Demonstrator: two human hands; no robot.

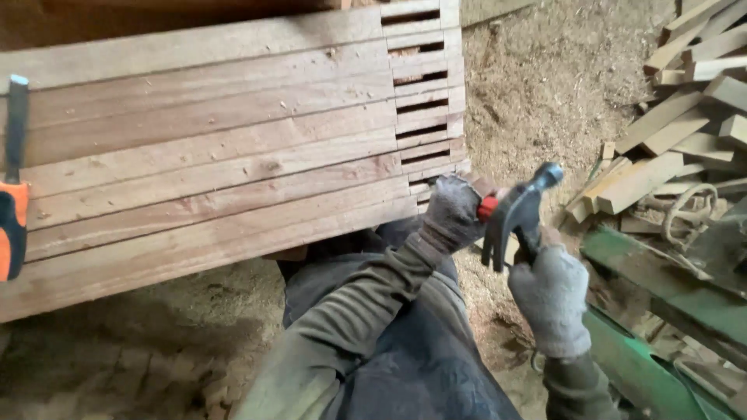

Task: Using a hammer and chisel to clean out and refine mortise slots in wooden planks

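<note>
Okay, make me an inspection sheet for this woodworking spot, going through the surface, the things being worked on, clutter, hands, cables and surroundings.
Surface: dirt floor strewn with sawdust.
Job's things: stack of long wooden planks with notched ends; claw hammer with dark head raised beside the plank ends.
Clutter: pile of short wood offcuts at right; orange-and-black tool at the left edge, leaning on the planks.
Hands: left hand, gloved, pressed against the plank ends, something red at its fingers; right hand, gloved, gripping the hammer handle.
Cables: nothing seen for certain; a coiled rope-like loop lies among the offcuts.
Surroundings: green metal frame at lower right; sawdust mound behind.
</note>
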